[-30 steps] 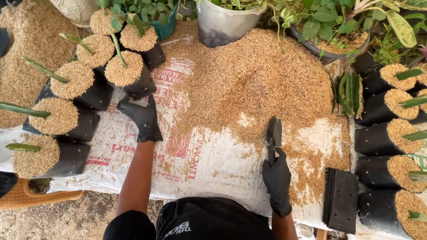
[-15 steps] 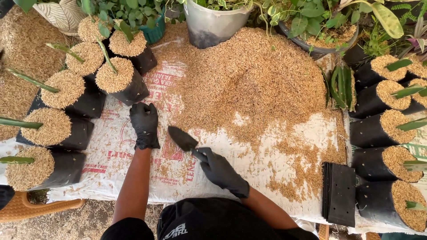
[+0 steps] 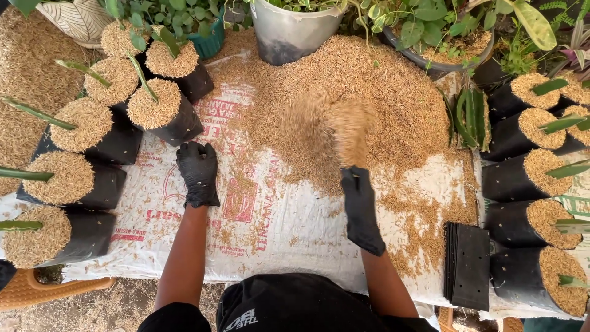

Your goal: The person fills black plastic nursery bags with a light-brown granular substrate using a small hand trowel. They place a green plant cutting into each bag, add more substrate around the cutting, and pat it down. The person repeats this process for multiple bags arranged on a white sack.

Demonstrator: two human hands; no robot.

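A: What is being done by the right hand (image 3: 361,209), gloved in black?

B: It is closed on a small tool whose handle is hidden in the fist; the blade is lost behind a blurred spray of tan rice husk (image 3: 344,132). The husk is caught in the air just above the big loose heap of the same husk (image 3: 393,92), so a scoop appears to be being flung or tipped forward onto the pile.

A: And the left hand (image 3: 198,172)?

B: It is laid flat, fingers spread and holding nothing, on the white woven sack with red print (image 3: 203,227) that is spread over the table. The sack seems to be pinned down by it, and the body braced, while the other arm is swung. The two hands are kept well apart.

A: Why is the sack laid under everything?

B: Probably so that spilt husk is caught and can be gathered again.

A: What is set around the work?

B: Black plastic grow bags filled with husk, each with a green cutting stuck in, are stood at the left (image 3: 163,110) and right (image 3: 528,175), within reach. A flat stack of empty black bags (image 3: 470,264) is laid beside the right forearm. Potted green plants (image 3: 430,27) and a grey bucket (image 3: 295,31) are lined along the far edge.
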